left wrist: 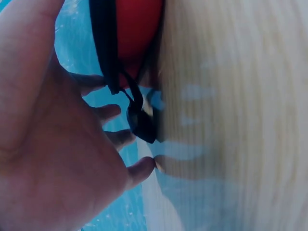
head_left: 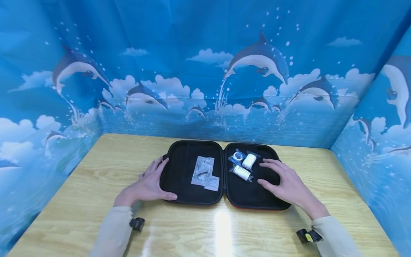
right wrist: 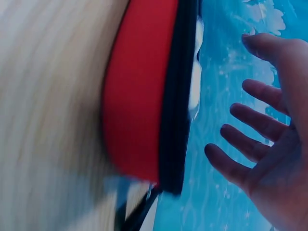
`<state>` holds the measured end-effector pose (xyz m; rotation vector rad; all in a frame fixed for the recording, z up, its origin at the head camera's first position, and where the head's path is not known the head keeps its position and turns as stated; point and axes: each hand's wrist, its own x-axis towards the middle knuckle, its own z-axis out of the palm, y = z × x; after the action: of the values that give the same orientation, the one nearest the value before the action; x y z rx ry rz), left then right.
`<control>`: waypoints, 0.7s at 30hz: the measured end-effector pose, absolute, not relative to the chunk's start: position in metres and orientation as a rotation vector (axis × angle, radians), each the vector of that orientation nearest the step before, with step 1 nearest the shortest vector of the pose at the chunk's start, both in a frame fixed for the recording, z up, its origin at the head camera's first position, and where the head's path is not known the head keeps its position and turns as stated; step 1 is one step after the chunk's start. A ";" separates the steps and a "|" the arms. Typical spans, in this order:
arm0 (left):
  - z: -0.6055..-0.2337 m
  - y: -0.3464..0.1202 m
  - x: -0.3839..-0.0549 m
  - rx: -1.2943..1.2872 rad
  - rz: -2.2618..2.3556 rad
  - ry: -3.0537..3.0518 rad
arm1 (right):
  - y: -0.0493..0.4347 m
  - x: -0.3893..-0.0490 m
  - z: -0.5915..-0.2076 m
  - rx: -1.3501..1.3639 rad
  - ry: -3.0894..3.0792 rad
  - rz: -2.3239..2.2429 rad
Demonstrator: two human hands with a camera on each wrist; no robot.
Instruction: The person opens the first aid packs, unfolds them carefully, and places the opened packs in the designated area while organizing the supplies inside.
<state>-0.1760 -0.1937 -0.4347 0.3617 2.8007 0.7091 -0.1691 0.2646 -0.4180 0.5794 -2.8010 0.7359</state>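
An unzipped case (head_left: 179, 171) lies flat on the table, black inside and red outside. My left hand (head_left: 151, 182) is spread at its left edge, thumb by the front rim and fingertips by the left rim. In the left wrist view, the fingers (left wrist: 139, 171) look extended near a black zipper pull (left wrist: 142, 122). Over the right half hovers my right hand (head_left: 285, 180), fingers apart and holding nothing. Several clear-wrapped items lie left of it: a white roll (head_left: 249, 161), another roll with print (head_left: 242, 172) and a blue-and-white round item (head_left: 238, 156).
Silvery flat packets (head_left: 203, 170) lie in the case's left half. The wooden table (head_left: 179, 232) extends in front and to both sides. A blue dolphin-printed curtain (head_left: 192, 71) stands behind and at the sides.
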 end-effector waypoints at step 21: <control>-0.429 -0.201 -0.178 0.368 0.714 2.690 | 0.208 -0.195 -0.415 0.724 -2.935 0.562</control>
<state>-0.1778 -0.2008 -0.4288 0.3685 2.6903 0.7137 -0.1951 0.2079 -0.4149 0.7242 -2.9353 0.5624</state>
